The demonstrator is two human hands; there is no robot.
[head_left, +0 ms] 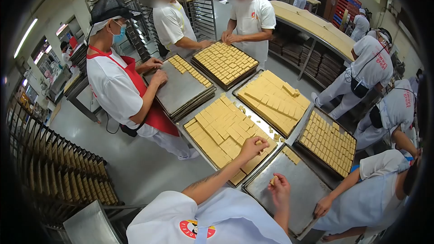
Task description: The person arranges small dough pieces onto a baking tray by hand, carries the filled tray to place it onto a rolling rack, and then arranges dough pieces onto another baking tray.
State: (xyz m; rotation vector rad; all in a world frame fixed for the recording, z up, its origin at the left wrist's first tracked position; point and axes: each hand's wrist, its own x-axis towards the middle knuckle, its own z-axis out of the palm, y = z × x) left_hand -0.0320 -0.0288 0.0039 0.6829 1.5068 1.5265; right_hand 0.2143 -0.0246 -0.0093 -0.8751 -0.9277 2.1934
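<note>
My left hand [253, 148] is closed in a pinch over the right end of a tray of cut dough [221, 131], with a small tan dough piece seeming to show at its fingertips. Lower down, my right hand [281, 189] pinches a small block of dough [272, 180] between thumb and fingers. It hovers above a metal baking tray [266, 194], where a short row of dough blocks [290, 155] lies along the far edge. Dough scraps [274, 134] are scattered between the trays.
Beyond stand a tray of cut dough sheets [273, 99] and trays of spaced blocks [226, 61] [327, 140]. Co-workers surround the table; one person's hand [323, 206] touches my tray's right edge. A loaded rack [68, 171] stands at left, a long dough-covered table [316, 27] behind.
</note>
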